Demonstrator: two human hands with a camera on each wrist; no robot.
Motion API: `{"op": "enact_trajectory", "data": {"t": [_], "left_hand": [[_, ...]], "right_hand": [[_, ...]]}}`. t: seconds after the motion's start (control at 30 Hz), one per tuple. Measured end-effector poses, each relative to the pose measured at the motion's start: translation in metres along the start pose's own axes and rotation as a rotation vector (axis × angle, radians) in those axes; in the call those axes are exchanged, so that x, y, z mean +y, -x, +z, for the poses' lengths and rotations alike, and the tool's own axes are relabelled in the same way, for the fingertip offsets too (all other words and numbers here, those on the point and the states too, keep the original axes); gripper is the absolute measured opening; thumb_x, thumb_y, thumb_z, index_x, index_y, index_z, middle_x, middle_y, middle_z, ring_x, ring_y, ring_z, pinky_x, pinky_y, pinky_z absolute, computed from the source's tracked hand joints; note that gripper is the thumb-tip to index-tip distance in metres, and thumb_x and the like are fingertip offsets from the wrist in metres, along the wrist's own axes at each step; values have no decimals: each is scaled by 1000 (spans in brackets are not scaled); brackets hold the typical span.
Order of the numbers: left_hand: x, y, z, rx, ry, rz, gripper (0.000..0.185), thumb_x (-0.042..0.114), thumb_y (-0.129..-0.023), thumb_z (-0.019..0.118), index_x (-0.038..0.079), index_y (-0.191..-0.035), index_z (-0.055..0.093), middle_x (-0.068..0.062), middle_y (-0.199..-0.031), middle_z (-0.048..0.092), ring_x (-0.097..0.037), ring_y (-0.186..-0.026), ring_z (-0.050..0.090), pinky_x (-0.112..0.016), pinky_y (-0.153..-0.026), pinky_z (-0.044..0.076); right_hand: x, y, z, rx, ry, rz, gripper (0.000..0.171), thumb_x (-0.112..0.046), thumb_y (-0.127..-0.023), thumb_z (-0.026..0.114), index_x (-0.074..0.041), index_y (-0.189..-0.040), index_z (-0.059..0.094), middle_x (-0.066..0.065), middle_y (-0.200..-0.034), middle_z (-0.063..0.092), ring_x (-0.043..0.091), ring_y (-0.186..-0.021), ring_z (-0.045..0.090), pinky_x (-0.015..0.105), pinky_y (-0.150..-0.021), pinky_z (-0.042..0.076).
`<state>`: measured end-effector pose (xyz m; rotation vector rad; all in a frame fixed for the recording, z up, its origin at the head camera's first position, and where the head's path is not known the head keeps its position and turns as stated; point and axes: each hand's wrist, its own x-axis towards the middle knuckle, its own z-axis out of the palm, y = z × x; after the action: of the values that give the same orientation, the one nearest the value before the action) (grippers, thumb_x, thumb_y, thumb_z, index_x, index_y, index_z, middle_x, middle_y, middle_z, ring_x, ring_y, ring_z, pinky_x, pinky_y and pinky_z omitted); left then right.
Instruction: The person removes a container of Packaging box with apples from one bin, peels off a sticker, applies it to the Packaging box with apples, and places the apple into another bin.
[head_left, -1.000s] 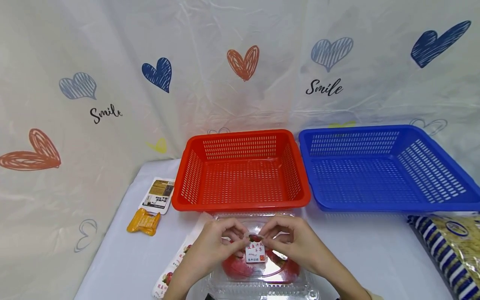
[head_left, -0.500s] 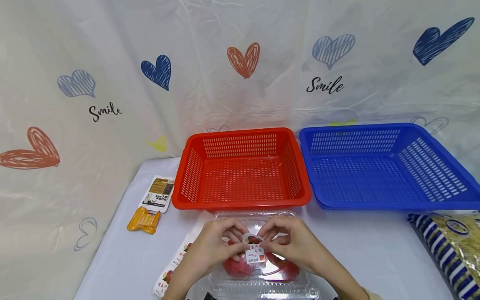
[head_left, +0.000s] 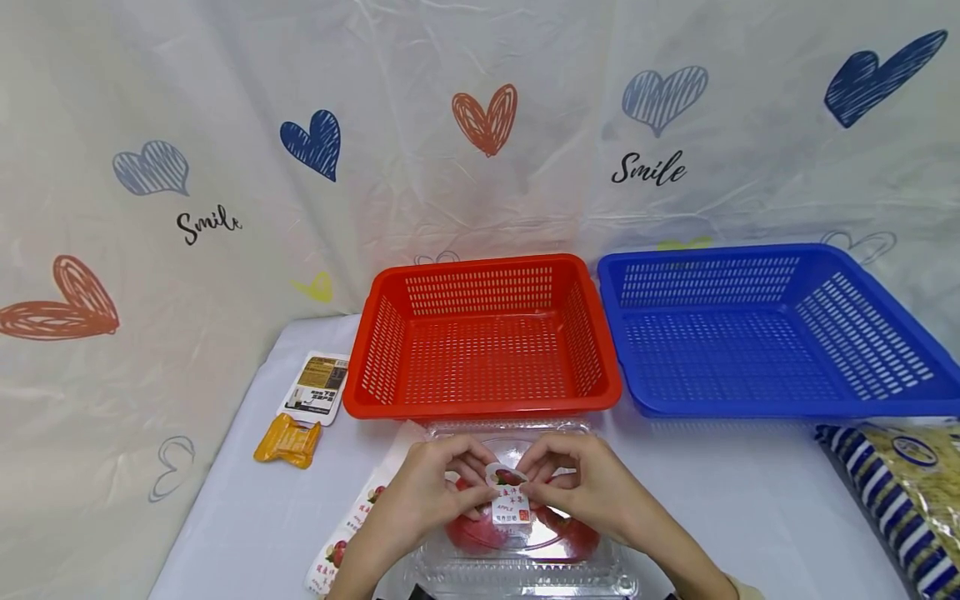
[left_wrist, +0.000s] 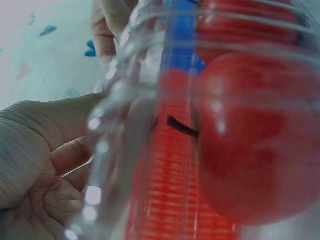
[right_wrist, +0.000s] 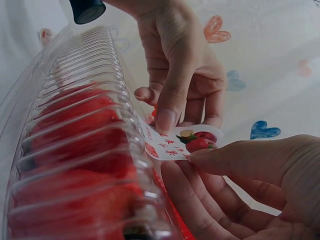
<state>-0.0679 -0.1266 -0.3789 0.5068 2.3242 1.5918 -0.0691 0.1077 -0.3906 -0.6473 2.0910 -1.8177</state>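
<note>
Sticker (head_left: 510, 498): on clear apple box (head_left: 517, 567), near table's (head_left: 225, 517) front edge, between both hands.
Left hand (head_left: 431, 500): pinches sticker.
Right hand (head_left: 592, 492): pinches sticker.

Both hands, the left hand (head_left: 420, 500) and the right hand (head_left: 592, 492), are bare, with no rings or gloves. The fingernails (right_wrist: 165, 120) are short and unpainted. A small dark round device (right_wrist: 86, 10) sits at the left wrist.
</note>
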Motion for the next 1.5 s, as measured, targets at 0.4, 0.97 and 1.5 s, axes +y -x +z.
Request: {"op": "enact_trajectory", "data": {"t": [0.4,0.97,1.5], "left_hand": [[0,0,2,-1,-74,1,24,-6,-83,83,0,-103,71,-4,-84,71,-9,-63,69,-24,-55,59],[-1,0,3,4,-143,4,24,-6,-83,83,1,-102,71,-4,-81,73,-9,-63,68,-23,-55,57],[-1,-1,5,0,-124,-22,25,-8,-82,82,0,-103,71,-5,-85,70,-6,-64,67,-23,-53,57]], "right_hand": [[1,-1,-1,3,4,17,12,6,-88,78,4,-98,72,7,-89,69,11,-77,67,29,-70,64],[1,-3,-2,22,91,11,15,8,-86,78,1,-98,72,9,-92,69,10,-80,66,26,-70,63],[0,-4,-1,28,197,14,18,6,-84,80,-2,-97,73,3,-88,70,7,-78,66,25,-69,62]]}}
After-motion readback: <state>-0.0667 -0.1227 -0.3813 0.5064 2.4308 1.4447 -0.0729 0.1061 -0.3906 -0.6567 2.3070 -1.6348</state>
